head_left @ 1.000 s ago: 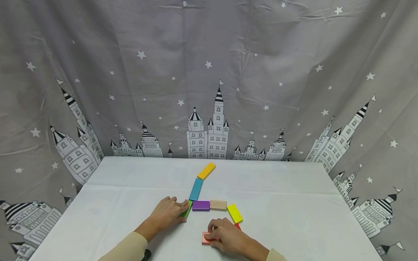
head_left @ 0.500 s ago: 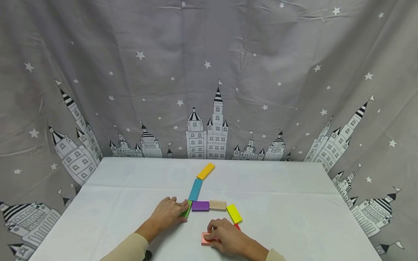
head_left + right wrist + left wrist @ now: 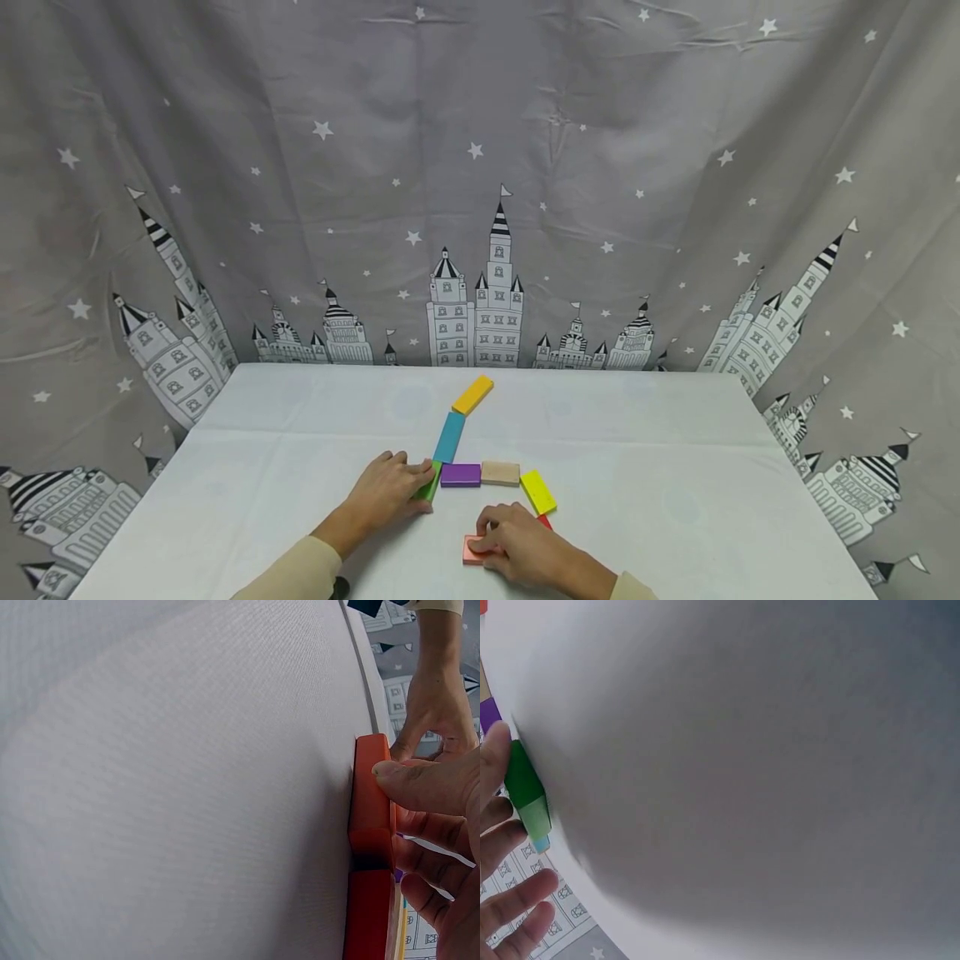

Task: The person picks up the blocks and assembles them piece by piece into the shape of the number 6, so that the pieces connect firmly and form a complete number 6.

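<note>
My left hand (image 3: 384, 490) pinches a green block (image 3: 430, 485) lying flat on the white table, thumb at its near end and fingers at the far end. In the left wrist view that green block (image 3: 525, 776) shows between thumb and fingers. My right hand (image 3: 521, 546) holds a salmon-orange block (image 3: 472, 550) at the front, its right part hidden under the fingers. The right wrist view has the thumb on the orange block (image 3: 369, 787), with a red block (image 3: 369, 915) end to end beside it. The head view shows only a corner of the red block (image 3: 545, 522).
Between the hands' blocks, a purple block (image 3: 461, 476), a tan block (image 3: 500, 473) and a yellow block (image 3: 538, 492) form a curved line. Beyond the green one lie a blue block (image 3: 450, 437) and an amber block (image 3: 473, 395). A grey castle-print curtain (image 3: 480, 100) hangs behind.
</note>
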Demonstrator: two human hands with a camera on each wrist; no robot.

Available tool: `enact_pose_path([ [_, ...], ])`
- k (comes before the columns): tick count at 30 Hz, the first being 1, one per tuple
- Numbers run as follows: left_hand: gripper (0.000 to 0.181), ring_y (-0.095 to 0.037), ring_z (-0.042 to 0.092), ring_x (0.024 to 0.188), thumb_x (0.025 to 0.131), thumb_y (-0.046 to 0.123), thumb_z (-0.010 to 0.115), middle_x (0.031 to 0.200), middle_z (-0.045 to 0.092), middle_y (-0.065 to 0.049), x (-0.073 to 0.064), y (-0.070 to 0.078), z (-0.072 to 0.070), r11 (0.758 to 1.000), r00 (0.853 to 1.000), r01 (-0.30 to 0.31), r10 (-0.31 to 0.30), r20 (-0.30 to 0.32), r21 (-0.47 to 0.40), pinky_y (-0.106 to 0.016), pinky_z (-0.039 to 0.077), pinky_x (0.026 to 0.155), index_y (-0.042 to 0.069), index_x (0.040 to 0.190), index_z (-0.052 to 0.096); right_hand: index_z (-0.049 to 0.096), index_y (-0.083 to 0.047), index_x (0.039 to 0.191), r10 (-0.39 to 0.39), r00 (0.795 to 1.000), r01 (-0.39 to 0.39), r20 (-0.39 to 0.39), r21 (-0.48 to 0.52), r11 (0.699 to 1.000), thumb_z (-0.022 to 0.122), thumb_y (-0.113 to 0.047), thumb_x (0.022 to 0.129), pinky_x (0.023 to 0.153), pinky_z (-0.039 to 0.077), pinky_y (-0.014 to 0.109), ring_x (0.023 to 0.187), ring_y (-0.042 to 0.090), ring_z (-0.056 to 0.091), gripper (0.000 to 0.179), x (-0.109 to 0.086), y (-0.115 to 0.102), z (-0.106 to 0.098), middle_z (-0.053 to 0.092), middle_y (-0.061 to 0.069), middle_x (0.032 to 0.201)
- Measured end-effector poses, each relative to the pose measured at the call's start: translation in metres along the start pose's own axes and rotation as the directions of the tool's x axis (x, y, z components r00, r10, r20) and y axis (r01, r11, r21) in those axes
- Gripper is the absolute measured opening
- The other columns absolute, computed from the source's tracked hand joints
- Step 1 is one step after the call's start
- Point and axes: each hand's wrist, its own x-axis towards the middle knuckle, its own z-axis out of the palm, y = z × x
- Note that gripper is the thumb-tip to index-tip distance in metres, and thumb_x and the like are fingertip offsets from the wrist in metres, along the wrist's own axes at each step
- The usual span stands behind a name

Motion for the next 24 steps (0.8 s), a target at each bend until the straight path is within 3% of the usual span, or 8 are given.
enact_pose_path([
  [8, 0.057, -0.027, 0.060, 0.107, 0.082, 0.055, 0.066, 0.125, 0.064, -0.005, 0.004, -0.013, -0.004, 0.993, 1.000, 0.006, -0.004, 0.017, -0.114, -0.049, 0.050, 0.092, 0.016, 0.125, 0.065, 0.073, -0.020, 0.114, -0.011, 1.000, 0.011, -0.008, -0.016, 1.000, 0.072, -0.024, 0.087, 0.079, 0.041, 0.016, 0.086, 0.000, 0.046, 0.027, 0.001, 0.001, 0.002, 0.057, -0.014, 0.103],
  [13, 0.059, -0.030, 0.054, 0.114, 0.080, 0.051, 0.069, 0.134, 0.058, -0.007, 0.012, -0.026, -0.011, 0.980, 0.997, -0.028, 0.042, 0.069, -0.197, -0.051, 0.045, 0.097, 0.018, 0.128, 0.063, 0.073, -0.020, 0.115, -0.033, 0.999, 0.032, -0.022, -0.025, 0.999, 0.071, -0.024, 0.089, 0.078, 0.041, 0.015, 0.086, -0.001, 0.046, 0.026, 0.000, 0.004, 0.002, 0.058, -0.013, 0.103],
  [19, 0.068, -0.027, 0.051, 0.115, 0.076, 0.051, 0.072, 0.140, 0.053, -0.006, 0.028, -0.032, -0.013, 0.977, 0.984, -0.056, 0.089, 0.154, -0.208, -0.048, 0.043, 0.098, 0.020, 0.134, 0.058, 0.072, -0.020, 0.116, -0.029, 0.999, 0.029, -0.020, -0.018, 0.999, 0.071, -0.024, 0.089, 0.079, 0.041, 0.015, 0.088, -0.001, 0.047, 0.027, 0.000, 0.004, 0.002, 0.059, -0.013, 0.105],
  [24, 0.073, -0.022, 0.049, 0.113, 0.072, 0.050, 0.075, 0.144, 0.049, 0.000, 0.038, -0.031, -0.011, 0.979, 0.974, -0.046, 0.087, 0.207, -0.196, -0.046, 0.042, 0.100, 0.023, 0.137, 0.056, 0.073, -0.019, 0.114, -0.074, 0.996, 0.073, -0.042, -0.032, 0.997, 0.071, -0.023, 0.088, 0.080, 0.041, 0.015, 0.087, 0.000, 0.048, 0.026, 0.000, 0.004, 0.003, 0.059, -0.012, 0.103],
])
